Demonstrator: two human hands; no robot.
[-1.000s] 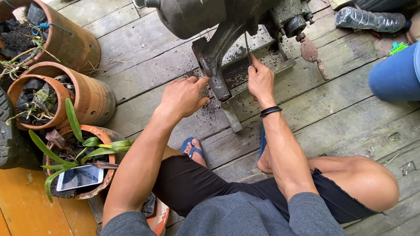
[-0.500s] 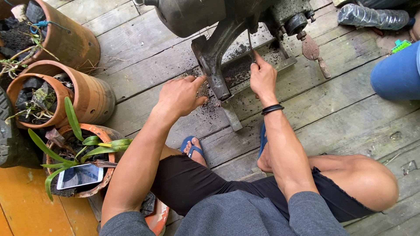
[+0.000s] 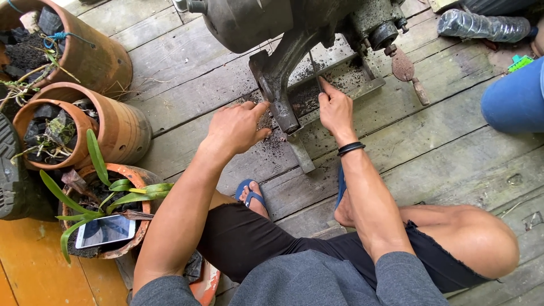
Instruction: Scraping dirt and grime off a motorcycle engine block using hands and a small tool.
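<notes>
A dark, dirt-caked metal machine (image 3: 272,28) stands on the plank deck on a slanted leg (image 3: 280,85) and a flat base frame (image 3: 351,85). My left hand (image 3: 237,127) rests on the boards beside the foot of that leg. Its fingers are loosely curled and the index tip almost touches the leg; nothing shows in it. My right hand (image 3: 335,107), with a black band at the wrist, pinches a thin metal rod (image 3: 313,67). The rod points up into the machine above the base frame. Dark soil crumbs lie around both hands.
Terracotta pots (image 3: 107,127) with plants stand at the left, and a phone (image 3: 105,230) lies in the nearest one. A clear plastic bottle (image 3: 481,25) lies at the top right. Someone's blue-clad knee (image 3: 513,102) is at the right edge. My feet in blue sandals (image 3: 252,195) are under me.
Both hands stay almost where they were. The right hand shifts slightly with the thin rod against the machine.
</notes>
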